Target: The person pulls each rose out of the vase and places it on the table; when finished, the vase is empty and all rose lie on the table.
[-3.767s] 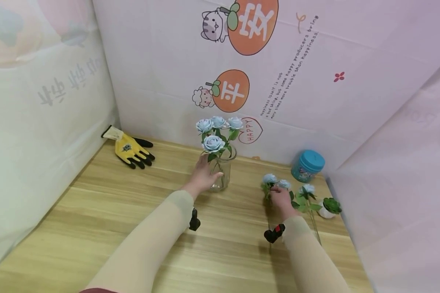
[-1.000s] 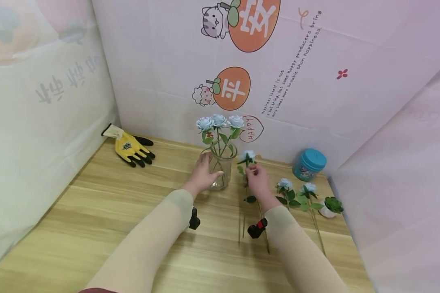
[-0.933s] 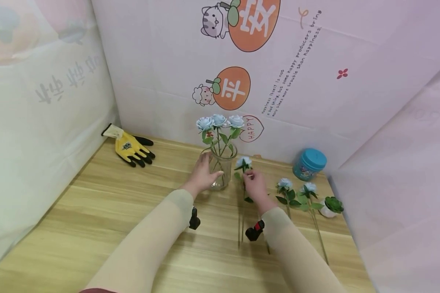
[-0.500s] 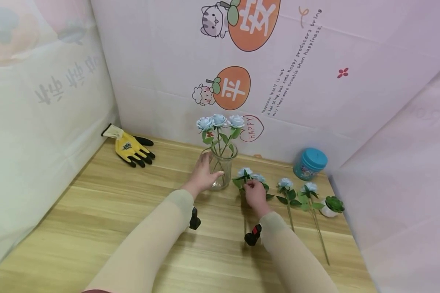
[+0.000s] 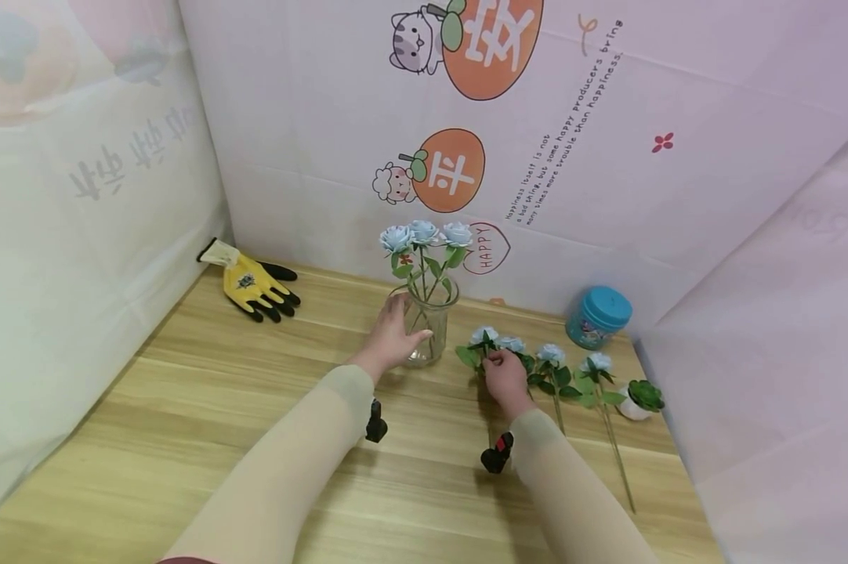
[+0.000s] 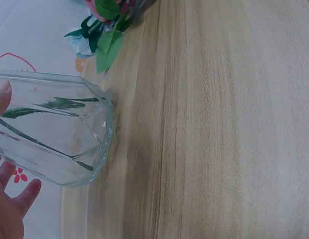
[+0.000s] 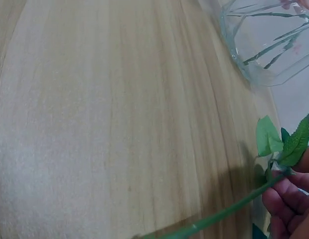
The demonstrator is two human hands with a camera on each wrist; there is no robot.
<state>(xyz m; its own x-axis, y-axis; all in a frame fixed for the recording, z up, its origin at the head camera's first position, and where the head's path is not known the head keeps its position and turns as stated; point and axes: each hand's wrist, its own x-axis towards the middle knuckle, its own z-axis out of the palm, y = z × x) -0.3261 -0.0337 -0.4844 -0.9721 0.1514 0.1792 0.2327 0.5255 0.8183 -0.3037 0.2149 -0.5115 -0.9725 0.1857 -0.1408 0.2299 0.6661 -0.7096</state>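
Note:
My left hand (image 5: 389, 333) grips the side of a clear glass vase (image 5: 434, 333), its thumb toward the front. Three pale blue artificial roses (image 5: 422, 233) stand in the vase, their green stems visible through the glass in the left wrist view. To the right, my right hand (image 5: 506, 377) pinches the stem of another blue rose (image 5: 483, 337) just below its head, low over the table. In the right wrist view, the green stem (image 7: 219, 215) runs out from the fingertips. Beside this hand lie three more roses, one (image 5: 512, 345) partly hidden by it, then one (image 5: 551, 354) and another (image 5: 597, 363).
A yellow and black work glove (image 5: 258, 288) lies at the back left. At the back right stands a turquoise lidded tub (image 5: 599, 317), with a small potted succulent (image 5: 641, 398) in front. Printed cloth walls enclose the wooden table (image 5: 410, 486) on three sides.
The vase held four roses at first and now holds three. My right hand has lowered a rose beside the others, lately shifting slightly right. My left hand stays on the vase.

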